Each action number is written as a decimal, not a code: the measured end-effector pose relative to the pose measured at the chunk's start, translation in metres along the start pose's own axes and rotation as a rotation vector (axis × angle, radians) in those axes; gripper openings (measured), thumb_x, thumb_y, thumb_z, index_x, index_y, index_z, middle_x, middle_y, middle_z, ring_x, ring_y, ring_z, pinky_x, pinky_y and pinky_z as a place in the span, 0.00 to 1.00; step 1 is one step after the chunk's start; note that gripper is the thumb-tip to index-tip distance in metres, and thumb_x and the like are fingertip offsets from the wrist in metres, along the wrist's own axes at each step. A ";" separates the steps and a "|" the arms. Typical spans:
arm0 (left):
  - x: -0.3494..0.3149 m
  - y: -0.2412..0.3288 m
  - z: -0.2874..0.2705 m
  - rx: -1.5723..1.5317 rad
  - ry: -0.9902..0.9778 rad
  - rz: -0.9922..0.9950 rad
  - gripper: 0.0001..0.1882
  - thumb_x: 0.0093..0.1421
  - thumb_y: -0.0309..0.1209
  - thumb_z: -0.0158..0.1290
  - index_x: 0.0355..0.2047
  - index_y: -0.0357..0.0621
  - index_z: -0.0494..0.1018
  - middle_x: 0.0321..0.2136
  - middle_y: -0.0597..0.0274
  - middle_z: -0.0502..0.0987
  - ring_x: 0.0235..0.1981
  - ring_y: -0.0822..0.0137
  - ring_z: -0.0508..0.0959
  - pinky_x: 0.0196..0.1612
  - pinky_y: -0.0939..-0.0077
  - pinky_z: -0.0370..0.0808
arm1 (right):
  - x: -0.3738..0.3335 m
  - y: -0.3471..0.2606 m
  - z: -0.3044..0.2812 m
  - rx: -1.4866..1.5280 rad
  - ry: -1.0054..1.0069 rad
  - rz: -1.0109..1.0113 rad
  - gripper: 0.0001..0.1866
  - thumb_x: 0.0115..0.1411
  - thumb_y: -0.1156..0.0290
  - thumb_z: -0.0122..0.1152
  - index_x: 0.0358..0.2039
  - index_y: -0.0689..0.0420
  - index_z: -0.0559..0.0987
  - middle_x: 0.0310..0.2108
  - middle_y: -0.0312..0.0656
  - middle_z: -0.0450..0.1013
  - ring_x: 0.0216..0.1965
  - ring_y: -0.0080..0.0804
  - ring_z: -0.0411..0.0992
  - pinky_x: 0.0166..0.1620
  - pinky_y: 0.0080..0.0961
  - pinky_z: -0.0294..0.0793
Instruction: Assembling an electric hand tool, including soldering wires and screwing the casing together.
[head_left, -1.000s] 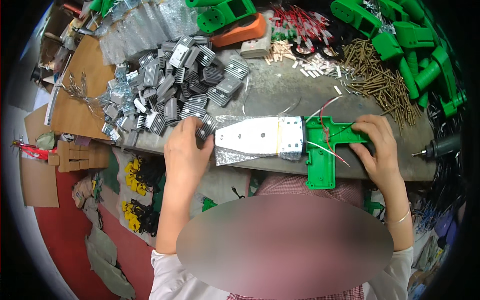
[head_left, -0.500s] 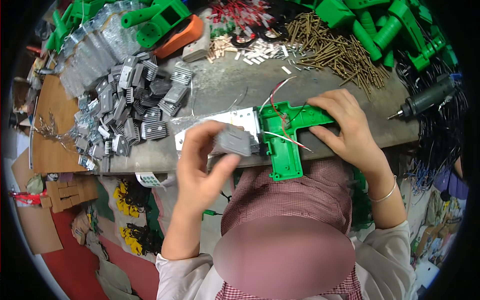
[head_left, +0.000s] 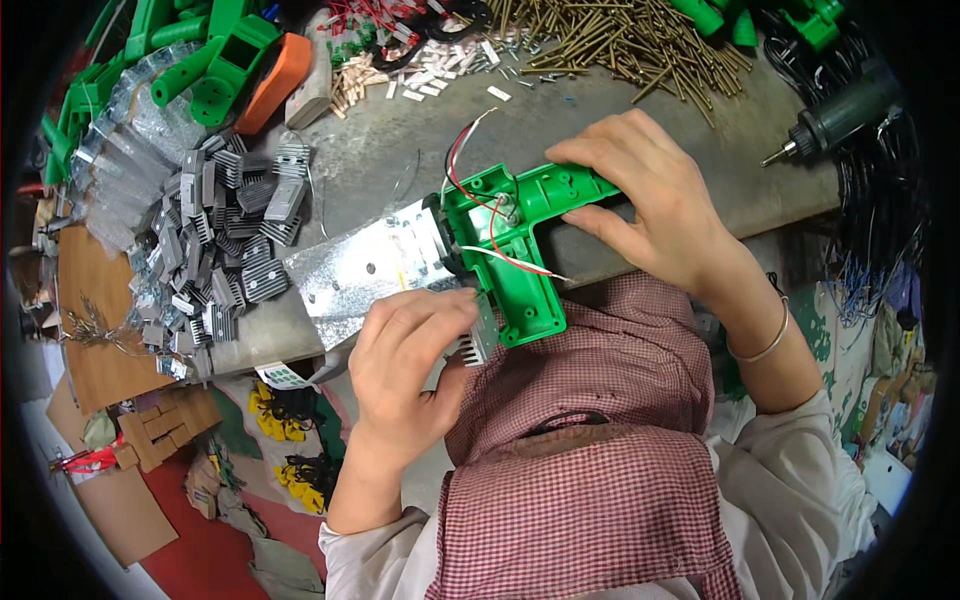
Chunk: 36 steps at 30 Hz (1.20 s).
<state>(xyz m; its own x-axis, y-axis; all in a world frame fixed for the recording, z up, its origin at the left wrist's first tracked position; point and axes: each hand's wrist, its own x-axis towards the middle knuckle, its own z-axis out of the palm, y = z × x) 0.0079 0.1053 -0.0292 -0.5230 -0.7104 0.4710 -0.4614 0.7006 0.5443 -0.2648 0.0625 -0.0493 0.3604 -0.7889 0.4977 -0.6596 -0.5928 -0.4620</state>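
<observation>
The left hand [head_left: 410, 355] pinches a small finned heat sink [head_left: 482, 330] against the green plastic housing [head_left: 510, 240]. The right hand [head_left: 650, 200], just beyond, grips the housing's far end above the table [head_left: 400, 170] edge.

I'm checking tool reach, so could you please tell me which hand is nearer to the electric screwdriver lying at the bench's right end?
Right. The right hand rests on the green housing, left of the electric screwdriver; the left hand holds a finned heat sink farther away.
</observation>
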 end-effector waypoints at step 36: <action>-0.009 0.012 0.004 0.150 0.016 0.038 0.27 0.42 0.11 0.56 0.47 0.32 0.76 0.39 0.46 0.79 0.37 0.53 0.81 0.38 0.68 0.79 | -0.005 -0.001 0.004 0.043 0.017 0.066 0.18 0.50 0.66 0.69 0.41 0.52 0.77 0.37 0.40 0.71 0.40 0.41 0.69 0.43 0.36 0.72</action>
<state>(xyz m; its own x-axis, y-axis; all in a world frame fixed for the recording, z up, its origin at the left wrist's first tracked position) 0.0041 0.1204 -0.0291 -0.5314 -0.6835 0.5005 -0.5439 0.7282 0.4170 -0.2633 0.0671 -0.0541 0.3058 -0.8240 0.4770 -0.6525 -0.5462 -0.5252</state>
